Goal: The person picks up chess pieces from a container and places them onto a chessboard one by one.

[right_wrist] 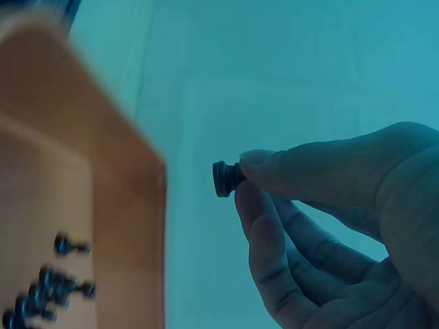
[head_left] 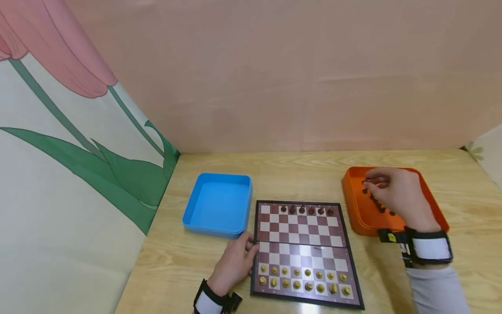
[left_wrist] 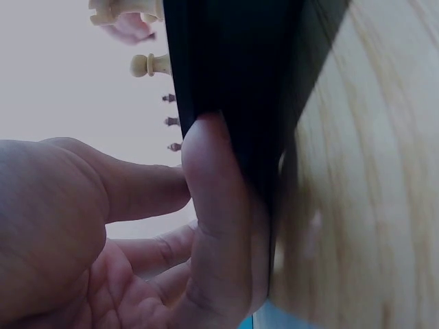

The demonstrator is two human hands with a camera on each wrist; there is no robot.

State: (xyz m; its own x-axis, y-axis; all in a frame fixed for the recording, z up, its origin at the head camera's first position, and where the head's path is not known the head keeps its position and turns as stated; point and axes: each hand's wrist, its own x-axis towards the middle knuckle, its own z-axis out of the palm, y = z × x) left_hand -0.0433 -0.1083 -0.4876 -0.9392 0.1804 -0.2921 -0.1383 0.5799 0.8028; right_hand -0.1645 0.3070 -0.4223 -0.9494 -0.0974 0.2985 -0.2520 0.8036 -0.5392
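Note:
My right hand (head_left: 396,192) is above the orange tray (head_left: 354,218) in the head view. Thumb and fingertips pinch a dark chess piece (right_wrist: 225,179), its round base showing; the rest is hidden by the fingers. Several dark chess pieces (head_left: 378,206) lie loose in the tray. On the chessboard (head_left: 284,237), a row of dark pieces (head_left: 301,209) stands along the far edge, and two rows of gold pieces (head_left: 308,286) stand along the near edge. My left hand (head_left: 235,259) holds the board's left edge, thumb and finger against the black rim (left_wrist: 199,75).
A blue tray (head_left: 250,196) sits behind my left hand, left of the board. The wooden table (head_left: 164,253) runs back to a pinkish wall covering (head_left: 251,87). A flower-printed panel (head_left: 78,196) borders the left side.

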